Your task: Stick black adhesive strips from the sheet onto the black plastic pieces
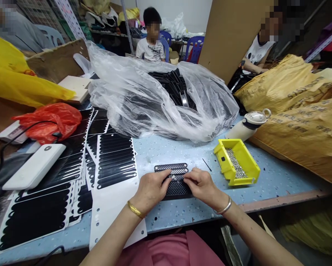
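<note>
Several black textured strips (pixel 177 190) lie side by side on the table in front of me, with a few small metal nuts (pixel 173 178) on top of them. At their left end is my left hand (pixel 152 188), thumb and fingertips pinched together over the strips. My right hand (pixel 204 184) is pinched at their right end, its fingertips touching or just above a strip. Whatever sits between the fingertips is too small to make out. To the right stands a yellow bin (pixel 247 173) holding many small metal nuts (pixel 234 162).
A clear plastic bag (pixel 121 99) of black parts (pixel 171 87) lies behind the strips. Sheets of black stickers (pixel 117 159), a white power bank (pixel 34 166) and a red bag (pixel 53 122) are left. A bottle (pixel 245 125) and yellow sacks (pixel 298 122) stand right. Other people sit beyond.
</note>
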The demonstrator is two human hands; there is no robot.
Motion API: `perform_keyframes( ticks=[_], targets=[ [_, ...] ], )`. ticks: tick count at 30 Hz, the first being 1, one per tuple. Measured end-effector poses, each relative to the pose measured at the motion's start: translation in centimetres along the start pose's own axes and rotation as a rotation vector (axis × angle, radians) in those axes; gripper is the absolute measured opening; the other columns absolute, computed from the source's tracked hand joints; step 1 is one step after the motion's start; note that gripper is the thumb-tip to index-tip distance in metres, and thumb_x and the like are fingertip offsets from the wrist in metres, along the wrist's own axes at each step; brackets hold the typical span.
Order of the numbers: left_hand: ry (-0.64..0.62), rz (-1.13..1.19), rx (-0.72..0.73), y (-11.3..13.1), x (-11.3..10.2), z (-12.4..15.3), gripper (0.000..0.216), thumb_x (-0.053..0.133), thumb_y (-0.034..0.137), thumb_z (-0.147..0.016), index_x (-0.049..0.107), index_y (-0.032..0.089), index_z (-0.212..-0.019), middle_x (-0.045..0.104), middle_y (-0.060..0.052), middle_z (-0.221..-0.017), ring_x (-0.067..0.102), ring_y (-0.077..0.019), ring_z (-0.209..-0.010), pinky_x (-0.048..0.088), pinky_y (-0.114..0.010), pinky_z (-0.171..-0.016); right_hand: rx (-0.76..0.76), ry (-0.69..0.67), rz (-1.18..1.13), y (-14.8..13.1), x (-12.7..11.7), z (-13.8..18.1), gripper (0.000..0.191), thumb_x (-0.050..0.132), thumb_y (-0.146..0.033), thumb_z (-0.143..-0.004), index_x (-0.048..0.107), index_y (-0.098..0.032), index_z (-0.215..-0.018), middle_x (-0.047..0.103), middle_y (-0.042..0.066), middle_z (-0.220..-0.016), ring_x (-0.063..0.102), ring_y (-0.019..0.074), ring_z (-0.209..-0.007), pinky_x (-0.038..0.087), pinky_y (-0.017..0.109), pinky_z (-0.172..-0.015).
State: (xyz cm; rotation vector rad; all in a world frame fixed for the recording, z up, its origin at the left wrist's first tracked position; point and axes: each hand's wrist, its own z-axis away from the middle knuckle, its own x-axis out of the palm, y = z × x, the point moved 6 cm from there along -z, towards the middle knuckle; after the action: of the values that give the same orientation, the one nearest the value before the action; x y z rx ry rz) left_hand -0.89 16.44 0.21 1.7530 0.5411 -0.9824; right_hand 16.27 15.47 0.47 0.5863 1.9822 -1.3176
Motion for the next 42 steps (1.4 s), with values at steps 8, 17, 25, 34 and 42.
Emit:
perform_keyframes(
  ticks=[8,17,25,34,42],
  targets=[
    [0.121,-0.035,-0.049,-1.7,-1.1,1.8,0.024,0.057,0.03,-0.086,0.071,0.021,-0.103,0.075,-0.005,-0.082,0.069,-0.0187,-0.066,0.049,-0.027,-0.061,0.101,0.064,0.076,2.0,-1.0,-0.1,0.015,0.056,-0.014,-0.081,0.071,-0.014,-0.078,0.064,0.005,-0.066,0.059,0.0158,-0.059,0.045,0.026,-0.058],
    [0.136,0.108,-0.228,-3.9,-0.7,3.4,0.024,0.05,0.028,-0.086,0.069,0.02,-0.074,0.06,0.003,-0.049,0.055,-0.0125,-0.045,0.039,-0.023,-0.049,0.26,-0.029,-0.03,3.8,0.2,0.2,0.02,0.055,-0.016,-0.08,0.069,-0.017,-0.067,0.068,0.004,-0.062,0.062,0.0156,-0.058,0.044,0.025,-0.056],
    [0.242,0.138,-0.019,-1.8,-0.9,2.8,0.021,0.054,0.024,-0.088,0.07,0.02,-0.1,0.076,-0.005,-0.088,0.07,-0.0171,-0.073,0.051,-0.026,-0.067,0.06,0.042,0.064,0.7,0.1,-0.4,0.013,0.06,-0.018,-0.081,0.073,-0.019,-0.08,0.066,0.004,-0.068,0.058,0.0142,-0.058,0.043,0.025,-0.057],
    [-0.003,-0.155,-0.035,-0.3,0.8,0.2,0.02,0.052,0.02,-0.088,0.07,0.021,-0.08,0.073,-0.004,-0.073,0.067,-0.0194,-0.065,0.041,-0.027,-0.057,0.144,-0.198,0.262,-1.1,3.5,-2.8,0.011,0.065,-0.02,-0.078,0.072,-0.019,-0.069,0.071,0.004,-0.067,0.063,0.0181,-0.064,0.039,0.027,-0.058],
    [0.036,-0.119,-0.022,-0.3,0.7,0.5,0.018,0.053,0.023,-0.088,0.07,0.022,-0.083,0.073,-0.004,-0.076,0.067,-0.019,-0.069,0.042,-0.027,-0.059,0.129,-0.12,0.329,0.1,2.0,-2.3,0.013,0.061,-0.015,-0.076,0.068,-0.019,-0.066,0.068,0.004,-0.064,0.061,0.0166,-0.059,0.037,0.026,-0.055]
  ],
)
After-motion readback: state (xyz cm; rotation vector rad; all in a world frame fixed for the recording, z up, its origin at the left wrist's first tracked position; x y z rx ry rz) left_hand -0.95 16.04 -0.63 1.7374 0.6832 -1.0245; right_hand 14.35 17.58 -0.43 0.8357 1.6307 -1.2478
